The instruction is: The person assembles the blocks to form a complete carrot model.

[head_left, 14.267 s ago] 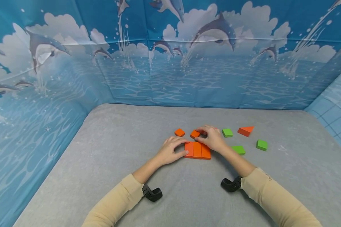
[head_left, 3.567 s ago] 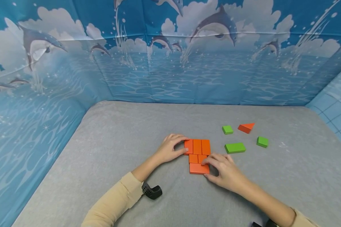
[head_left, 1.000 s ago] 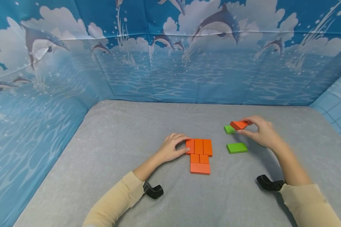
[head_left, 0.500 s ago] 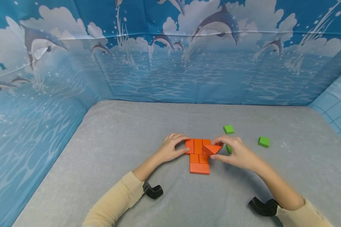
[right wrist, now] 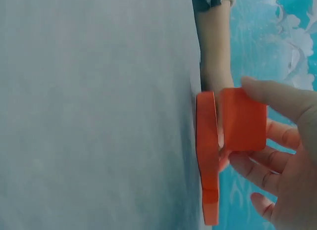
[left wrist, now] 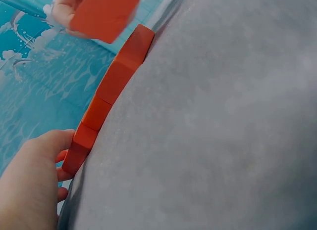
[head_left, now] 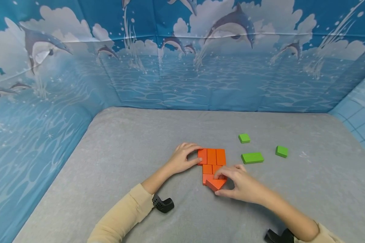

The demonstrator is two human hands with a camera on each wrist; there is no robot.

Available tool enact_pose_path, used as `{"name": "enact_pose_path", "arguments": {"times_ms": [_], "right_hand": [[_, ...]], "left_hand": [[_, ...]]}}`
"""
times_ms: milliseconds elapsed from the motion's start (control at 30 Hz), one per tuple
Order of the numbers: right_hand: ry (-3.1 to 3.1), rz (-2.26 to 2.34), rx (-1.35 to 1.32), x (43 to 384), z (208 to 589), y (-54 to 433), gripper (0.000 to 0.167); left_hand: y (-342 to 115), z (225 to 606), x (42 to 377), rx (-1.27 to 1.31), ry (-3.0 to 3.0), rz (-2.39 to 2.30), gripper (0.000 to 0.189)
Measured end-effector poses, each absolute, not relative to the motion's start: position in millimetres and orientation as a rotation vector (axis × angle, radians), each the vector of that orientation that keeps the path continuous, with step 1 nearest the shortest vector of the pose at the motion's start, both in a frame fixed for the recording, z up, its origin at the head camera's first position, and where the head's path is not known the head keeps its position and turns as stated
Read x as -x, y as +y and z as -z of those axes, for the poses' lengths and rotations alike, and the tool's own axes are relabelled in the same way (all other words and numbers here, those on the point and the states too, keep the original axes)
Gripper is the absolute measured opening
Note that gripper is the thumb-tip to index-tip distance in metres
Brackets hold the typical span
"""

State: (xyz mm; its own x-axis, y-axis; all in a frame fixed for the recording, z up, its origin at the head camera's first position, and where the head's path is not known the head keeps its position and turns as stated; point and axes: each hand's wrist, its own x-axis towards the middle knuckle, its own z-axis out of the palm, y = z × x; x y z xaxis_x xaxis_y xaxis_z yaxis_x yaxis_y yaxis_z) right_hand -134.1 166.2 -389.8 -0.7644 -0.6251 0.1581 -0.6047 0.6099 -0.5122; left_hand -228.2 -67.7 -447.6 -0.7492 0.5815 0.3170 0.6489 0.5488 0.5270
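Note:
My right hand [head_left: 243, 185] pinches an orange triangular block [head_left: 216, 184] between thumb and fingers. It is held just above the near end of a flat group of orange blocks, partly covering the near crosswise block [head_left: 207, 177]. In the right wrist view the triangular block [right wrist: 242, 120] is raised clear of the group. My left hand [head_left: 182, 160] holds the leftmost orange block [head_left: 202, 156] of the far row, thumb and fingers curled at its side. Two more upright orange blocks complete that row, with two small orange blocks [head_left: 207, 168] between it and the crosswise block.
To the right on the grey cloth [head_left: 134, 141] lie a long green block [head_left: 252, 157] and two small green blocks, one farther back [head_left: 244, 138] and one at the far right [head_left: 281, 151]. A dolphin-print curtain [head_left: 182, 77] stands behind.
My right hand has picked up the orange triangular block from the back right and carried it left and nearer. Earlier, the small orange blocks and crosswise block joined the row. My left hand stays put.

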Motion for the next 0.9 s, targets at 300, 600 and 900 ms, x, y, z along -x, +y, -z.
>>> {"name": "enact_pose_path", "arguments": {"times_ms": [300,600,900], "right_hand": [[2.835,0.781,1.079,131,398,159,0.032],[2.904,0.692,1.130,130,403,156,0.032],[2.928,0.667,1.151,130,406,155,0.033]], "left_hand": [[-68,448,228,1.070,-2.665,0.985,0.041],[-69,447,228,1.070,-2.672,1.002,0.041],[-68,449,229,1.069,-2.663,0.975,0.042]]}}
